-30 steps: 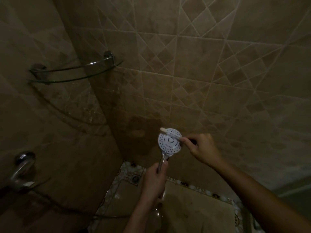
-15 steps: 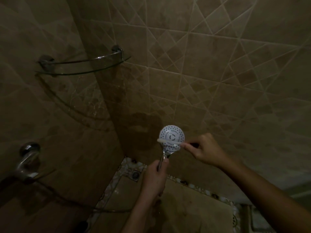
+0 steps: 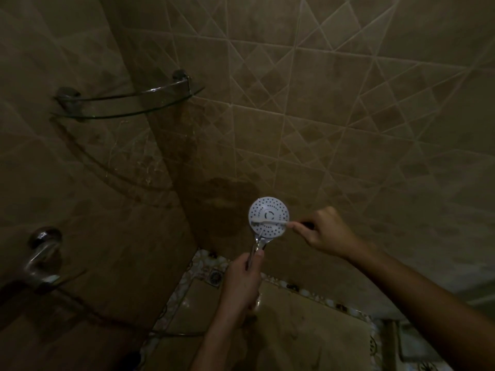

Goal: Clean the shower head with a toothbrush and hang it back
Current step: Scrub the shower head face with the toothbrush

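Shower head [image 3: 268, 208]: white round face w/ dark nozzle holes, turned up toward the camera. It is held in the air low-centre of the view, in front of the shower's corner and apart from the walls.
Handle [image 3: 256, 246]: chrome, runs down from the face into the left hand.
Left hand [image 3: 241, 285]: fingers wrapped round the handle from below, thumb laid up along it (firm grip, nothing else in it).
Toothbrush [image 3: 269, 223]: white neck lies approx level across the lower half of the face. The bristle end touches the face at its left edge; the dark grip end is inside the right hand.
Right hand [image 3: 328, 231]: just right of the shower head, fingers curled round the toothbrush, thumb + forefinger pinching it close to the face's rim.
Hose [image 3: 174, 334]: thin dark line sagging over the floor at btm left; its ends can't be made out.
Glass corner shelf [image 3: 128, 113]: upper left, curved, w/ a metal rail, fixed across the corner.
Tap [image 3: 40, 259]: chrome, on the left wall, lower left.
Walls [image 3: 348, 116]: brown tiles w/ a diagonal pattern; dark stain [image 3: 222, 194] behind the shower head.
Floor [image 3: 294, 330]: tiled w/ a pebble border; square drain [image 3: 215, 276] in the corner, just left of the left hand in the view.
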A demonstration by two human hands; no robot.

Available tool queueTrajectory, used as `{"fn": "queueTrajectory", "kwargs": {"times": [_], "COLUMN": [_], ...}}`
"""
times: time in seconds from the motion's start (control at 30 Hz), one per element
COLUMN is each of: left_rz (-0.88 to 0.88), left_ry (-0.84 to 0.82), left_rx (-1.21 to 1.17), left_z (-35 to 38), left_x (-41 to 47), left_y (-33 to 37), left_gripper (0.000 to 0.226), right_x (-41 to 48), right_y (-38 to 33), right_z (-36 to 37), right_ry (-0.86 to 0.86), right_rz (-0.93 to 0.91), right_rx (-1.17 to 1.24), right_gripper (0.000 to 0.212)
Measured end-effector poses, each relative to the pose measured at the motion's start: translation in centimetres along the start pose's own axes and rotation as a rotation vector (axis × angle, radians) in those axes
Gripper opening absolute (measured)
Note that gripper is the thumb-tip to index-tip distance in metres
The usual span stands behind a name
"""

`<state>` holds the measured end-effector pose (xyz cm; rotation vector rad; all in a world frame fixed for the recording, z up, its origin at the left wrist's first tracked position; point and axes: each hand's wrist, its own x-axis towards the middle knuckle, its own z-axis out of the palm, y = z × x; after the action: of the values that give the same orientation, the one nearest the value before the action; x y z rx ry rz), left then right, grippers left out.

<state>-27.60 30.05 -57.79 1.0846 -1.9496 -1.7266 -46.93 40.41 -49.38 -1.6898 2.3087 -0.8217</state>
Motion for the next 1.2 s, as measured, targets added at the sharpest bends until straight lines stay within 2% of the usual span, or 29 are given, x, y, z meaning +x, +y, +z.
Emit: {"fn": "queueTrajectory", "kwargs": {"times": [0.1,0.13,0.17,0.23,0.3,0.37,0.47,0.5,0.53,0.6,0.67,0.7,0.8,0.83,0.87,0.97,1.0,1.03,1.13,1.17,1.2], "left_rz": [0.006,0.002,-0.002,0.004,0.017,0.014,-0.024,-0.025,-0.020,-0.008,-0.009,-0.014,-0.023,-0.025,-0.027,-0.032,-0.025,-0.017,-0.015,-0.016,-0.019], "left_ry": [0.023,0.031,0.035,0.034,0.036,0.032,0.020,0.015,0.010,0.004,0.007,0.002,-0.012,-0.019,-0.027,-0.033,-0.027,-0.023,-0.019,-0.019,-0.020], "left_rx": [0.033,0.038,0.044,0.043,0.058,0.058,0.028,0.027,0.032,0.044,0.040,0.040,0.044,0.045,0.040,0.027,0.037,0.043,0.056,0.052,0.048], "left_z": [0.1,0.2,0.3,0.4,0.3,0.3,0.1,0.1,0.0,0.0,-0.1,0.0,-0.1,-0.1,0.0,0.1,0.2,0.2,0.2,0.2,0.2], "left_x": [0.1,0.0,0.0,-0.1,-0.1,0.0,-0.2,-0.3,-0.4,-0.5,-0.4,-0.4,-0.3,-0.3,-0.4,-0.4,-0.4,-0.4,-0.5,-0.6,-0.7], "left_y": [-0.3,-0.4,-0.5,-0.5,-0.5,-0.3,-0.2,-0.1,-0.1,-0.1,0.1,0.3,0.6,0.7,0.7,0.9,1.0,1.0,1.0,1.1,1.2], "left_gripper": [0.045,0.046,0.046,0.044,0.043,0.045,0.045,0.043,0.042,0.040,0.040,0.040,0.043,0.043,0.042,0.040,0.040,0.040,0.040,0.040,0.040], "right_x": [1.1,1.1,0.9,0.0,-0.6,-0.1,0.6,0.6,0.4,-0.4,-0.9,-0.8,-0.1,-0.1,-0.3,-1.4,-1.6,-1.6,-0.6,-0.6,-0.8], "right_y": [1.4,1.5,1.1,0.1,-0.1,0.8,2.0,1.9,1.7,1.0,1.0,1.3,2.4,2.5,2.4,1.3,1.4,1.7,2.7,2.8,2.6], "right_z": [-0.3,-0.3,-0.5,-0.3,0.3,0.4,0.6,0.6,0.5,0.6,0.8,0.8,0.7,0.5,0.3,0.4,0.6,0.6,0.2,0.1,0.0], "right_ry": [0.219,0.236,0.204,0.030,-0.103,-0.012,0.248,0.267,0.224,0.010,-0.121,-0.082,0.234,0.288,0.269,-0.053,-0.085,-0.038,0.297,0.334,0.297], "right_rz": [0.104,0.094,0.065,-0.027,-0.080,-0.028,0.075,0.078,0.053,-0.031,-0.065,-0.031,0.151,0.155,0.122,-0.044,-0.070,-0.044,0.122,0.114,0.060], "right_rx": [-0.124,-0.124,-0.084,0.028,0.028,-0.033,-0.165,-0.152,-0.099,0.016,0.017,0.001,-0.057,-0.054,-0.016,0.090,0.062,0.031,-0.062,-0.062,-0.031], "right_gripper": [0.024,0.024,0.023,0.017,0.017,0.024,0.027,0.026,0.025,0.028,0.029,0.027,0.022,0.024,0.028,0.037,0.037,0.038,0.027,0.021,0.019]}}
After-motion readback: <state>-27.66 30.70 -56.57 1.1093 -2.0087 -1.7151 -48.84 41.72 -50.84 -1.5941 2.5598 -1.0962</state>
